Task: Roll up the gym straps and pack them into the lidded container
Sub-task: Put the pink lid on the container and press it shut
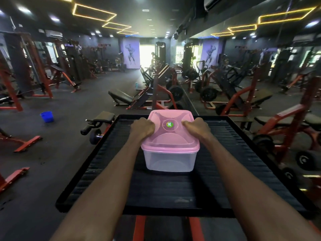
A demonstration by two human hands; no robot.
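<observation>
Here, both hands (left [142,127], right [197,126]) grip the lid [169,129] on a black platform [173,192], gym.

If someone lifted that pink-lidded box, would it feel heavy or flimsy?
Probably light: the container has thin see-through walls with nothing visibly filling the near side. Likely a bit flexible, being plastic. Its flat base on the ribbed black platform suggests it won't roll.

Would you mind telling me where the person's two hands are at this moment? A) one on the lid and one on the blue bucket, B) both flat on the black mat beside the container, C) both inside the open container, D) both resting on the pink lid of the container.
D: the left hand and right hand both rest on the pink lid, which sits on the clear container.
</observation>
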